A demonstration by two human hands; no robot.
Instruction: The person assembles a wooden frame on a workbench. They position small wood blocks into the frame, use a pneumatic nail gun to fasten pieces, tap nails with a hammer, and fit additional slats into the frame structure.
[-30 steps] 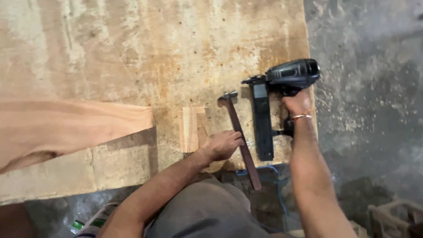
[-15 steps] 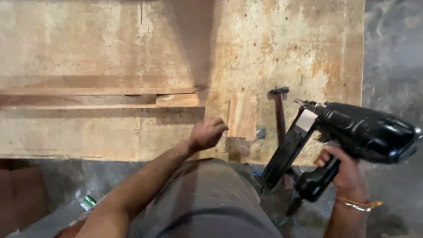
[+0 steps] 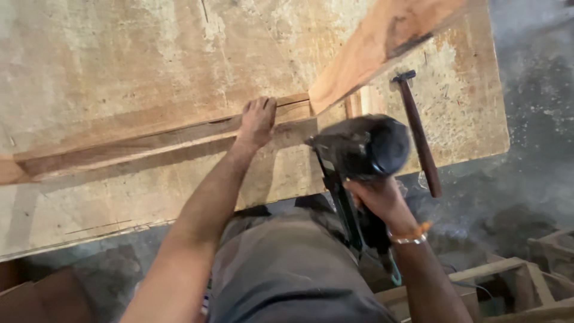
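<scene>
My left hand [image 3: 257, 121] lies flat, fingers together, on the end of a long wooden strip [image 3: 149, 142] that rests across a worn plywood board [image 3: 119, 66]. My right hand [image 3: 378, 200] grips the handle of a black nail gun [image 3: 357, 149], held just off the board's near edge, its head blurred. A reddish wooden plank [image 3: 382, 45] runs diagonally from the strip's end toward the top right. A hammer [image 3: 417, 128] with a dark wooden handle lies on the board to the right of the nail gun.
The plywood board ends at the right over a grey concrete floor [image 3: 532, 119]. A small wooden frame [image 3: 508, 281] stands at the bottom right. My grey-trousered leg [image 3: 287, 275] fills the bottom middle.
My left hand has moved onto the end of the wooden strip. My right hand has brought the nail gun up and left, close to the board's edge. The view has turned.
</scene>
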